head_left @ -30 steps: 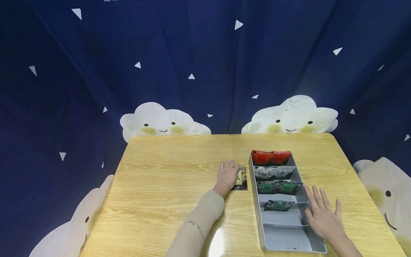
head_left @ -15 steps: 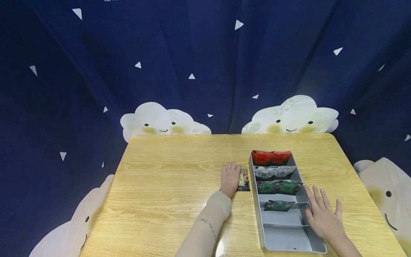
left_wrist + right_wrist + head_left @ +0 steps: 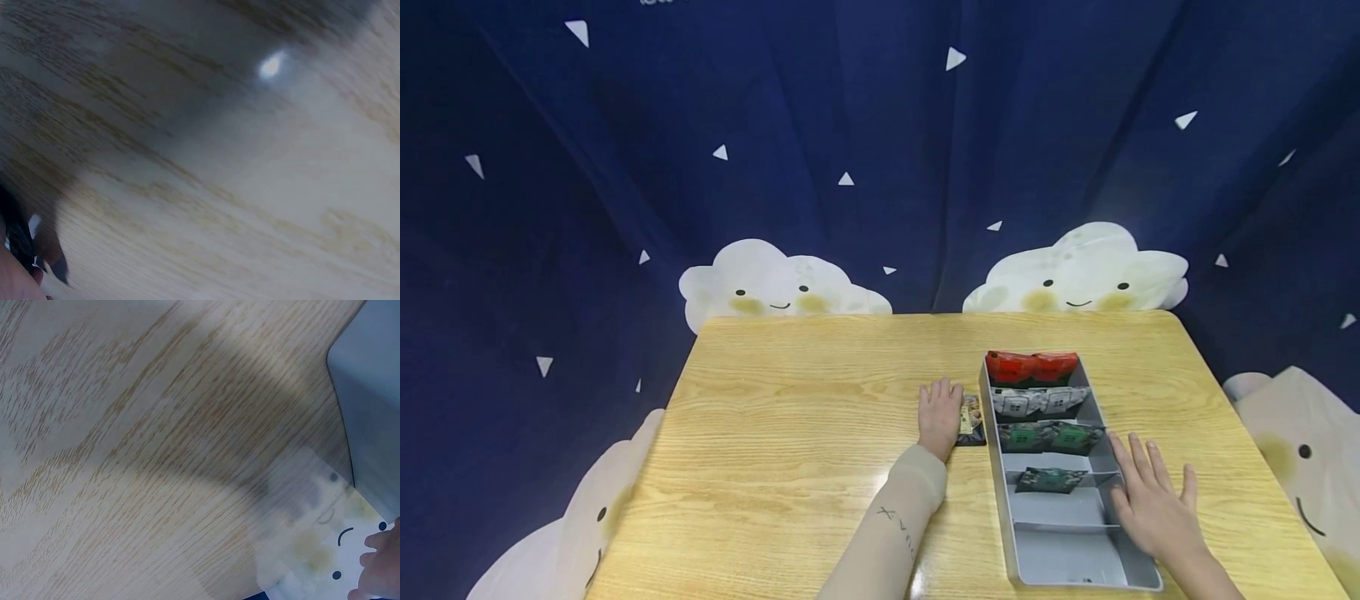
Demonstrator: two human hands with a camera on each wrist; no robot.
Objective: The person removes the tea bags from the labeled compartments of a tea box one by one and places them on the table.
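A: Where is the loose packet?

B: The dark packet (image 3: 972, 422) shows along the right side of the left hand (image 3: 938, 417), over the tabletop (image 3: 805, 467). I can't tell whether that hand pinches it or only presses on it; the thumb is hidden from above, and the wrist view catches just a sliver.

A: And the right hand (image 3: 1153, 504)?

B: Fingers spread wide, gripping nothing, resting against the near wall of the divided tray (image 3: 1067, 560), which sits between the hands.

A: What worries you?

B: The packet is just beside the tray, on the left hand's side. If it slid farther toward the right hand, its edge could catch on the wall and crumple, because thin film bends easily.

A: Could the tray shift?

B: Possibly. A push from the left hand would be countered only by those flat fingers opposite.

A: Any trouble inside?

B: Beyond the right fingertips, the red packets (image 3: 1032, 368), silver packets (image 3: 1040, 402) and green-labelled packets (image 3: 1071, 437) stand in rows. The lone green packet (image 3: 1050, 479), left of the right thumb, leans without a neighbour, so I'd expect a knock to topple it most easily.
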